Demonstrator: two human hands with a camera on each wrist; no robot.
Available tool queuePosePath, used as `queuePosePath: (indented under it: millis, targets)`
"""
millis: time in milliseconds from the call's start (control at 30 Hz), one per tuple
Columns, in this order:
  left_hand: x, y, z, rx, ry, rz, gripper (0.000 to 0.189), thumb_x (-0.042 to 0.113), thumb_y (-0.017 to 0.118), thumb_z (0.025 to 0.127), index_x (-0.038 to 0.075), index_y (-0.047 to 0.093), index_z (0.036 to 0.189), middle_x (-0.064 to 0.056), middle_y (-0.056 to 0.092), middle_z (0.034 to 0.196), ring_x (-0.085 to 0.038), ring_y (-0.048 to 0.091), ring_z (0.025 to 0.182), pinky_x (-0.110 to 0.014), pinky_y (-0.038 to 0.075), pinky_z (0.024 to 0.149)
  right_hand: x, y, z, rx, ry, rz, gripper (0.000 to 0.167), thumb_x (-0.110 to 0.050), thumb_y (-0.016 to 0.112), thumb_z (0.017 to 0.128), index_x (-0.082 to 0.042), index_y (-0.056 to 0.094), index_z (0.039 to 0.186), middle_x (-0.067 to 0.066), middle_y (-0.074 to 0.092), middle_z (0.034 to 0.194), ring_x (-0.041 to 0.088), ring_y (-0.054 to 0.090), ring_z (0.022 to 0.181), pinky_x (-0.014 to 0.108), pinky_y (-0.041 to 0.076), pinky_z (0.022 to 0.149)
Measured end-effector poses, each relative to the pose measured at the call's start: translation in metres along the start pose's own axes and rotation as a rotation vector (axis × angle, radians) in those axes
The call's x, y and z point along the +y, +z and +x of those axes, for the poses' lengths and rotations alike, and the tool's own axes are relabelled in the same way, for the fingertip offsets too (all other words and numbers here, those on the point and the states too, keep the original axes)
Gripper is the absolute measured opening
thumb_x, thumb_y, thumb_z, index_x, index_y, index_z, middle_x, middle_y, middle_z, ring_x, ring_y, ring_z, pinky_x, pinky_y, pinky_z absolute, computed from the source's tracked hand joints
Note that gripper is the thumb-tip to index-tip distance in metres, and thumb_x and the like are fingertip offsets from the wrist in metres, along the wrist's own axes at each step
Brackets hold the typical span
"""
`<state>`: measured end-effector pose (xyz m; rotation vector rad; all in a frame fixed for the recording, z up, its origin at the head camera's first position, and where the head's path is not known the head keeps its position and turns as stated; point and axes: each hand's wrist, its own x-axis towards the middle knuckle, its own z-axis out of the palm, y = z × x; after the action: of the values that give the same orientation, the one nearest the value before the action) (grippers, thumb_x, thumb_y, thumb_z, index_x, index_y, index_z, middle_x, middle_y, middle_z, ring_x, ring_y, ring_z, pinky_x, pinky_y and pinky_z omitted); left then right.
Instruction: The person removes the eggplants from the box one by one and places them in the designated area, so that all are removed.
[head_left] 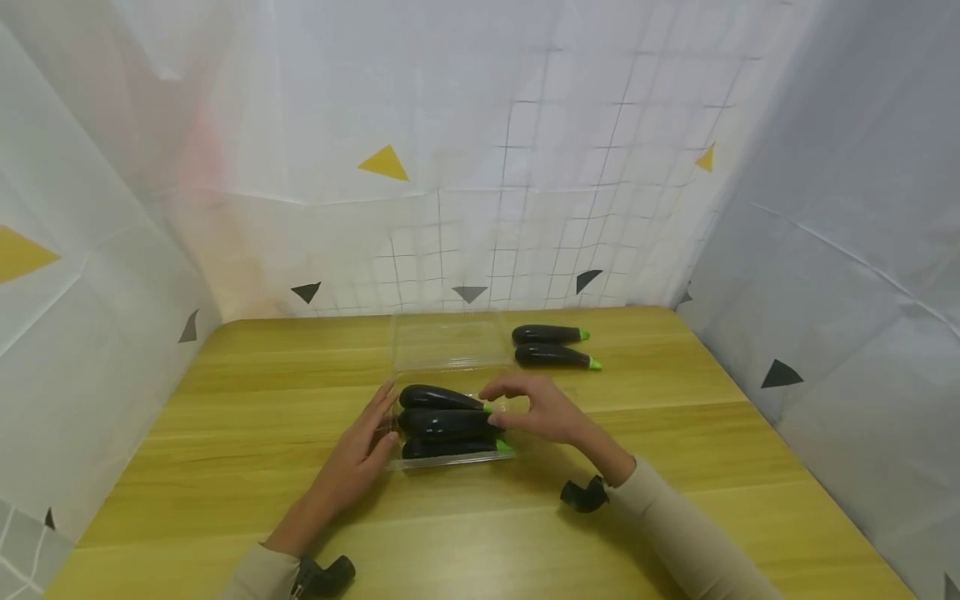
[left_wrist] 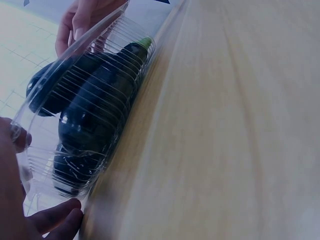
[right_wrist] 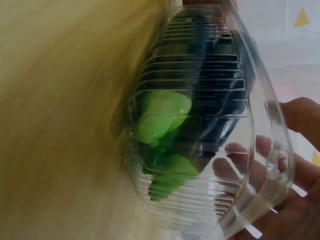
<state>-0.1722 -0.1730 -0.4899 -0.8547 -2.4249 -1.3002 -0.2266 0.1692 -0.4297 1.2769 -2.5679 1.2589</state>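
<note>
l fingers loose at box; r fingers can't tell (mid eggplant tip hidden)

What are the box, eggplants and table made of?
The box looks like shiny clear plastic: it's ribbed and see-through. The eggplants are smooth and glossy, with bright glints: maybe plastic, but real ones shine too. The table, softly shiny, looks like wood or wood print: it has grain streaks.

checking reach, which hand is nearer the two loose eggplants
Right. The right hand is just in front of the loose eggplants; the left hand is farther left, beside the container.
</note>
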Motion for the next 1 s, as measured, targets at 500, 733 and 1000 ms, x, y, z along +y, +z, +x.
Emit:
queuePosePath:
  millis: [500,733,1000]
  targets:
    - [0.0,0.001,0.0,-0.004,-0.008,-0.006,0.063,0.007,0.056,0.106,0.009,0.031,0.164,-0.012,0.022,0.171,-0.036,0.054,0.134,-0.055,0.045,0.106,0.001,0.005,-0.001,-0.098,-0.002,-0.022,0.039,-0.015,0.081,0.093,-0.006,0.07,0.13,0.004,0.07,0.127,0.023,0.065,0.116,0.057,0.051,0.099]
    - [0.001,0.001,0.0,-0.009,-0.011,-0.014,0.064,0.006,0.055,0.106,0.01,0.03,0.164,-0.011,0.021,0.171,-0.038,0.054,0.133,-0.055,0.046,0.106,0.001,0.009,-0.001,-0.098,-0.001,-0.068,0.039,-0.01,0.082,0.091,-0.008,0.072,0.128,0.003,0.072,0.123,0.019,0.066,0.113,0.053,0.052,0.098]
    - [0.001,0.001,0.001,-0.009,-0.004,-0.023,0.063,0.005,0.055,0.106,0.008,0.03,0.164,-0.013,0.021,0.171,-0.039,0.054,0.133,-0.055,0.046,0.105,0.005,0.012,-0.001,-0.081,-0.012,-0.068,0.037,-0.007,0.082,0.09,-0.009,0.072,0.126,0.001,0.074,0.118,0.017,0.067,0.111,0.054,0.053,0.097]
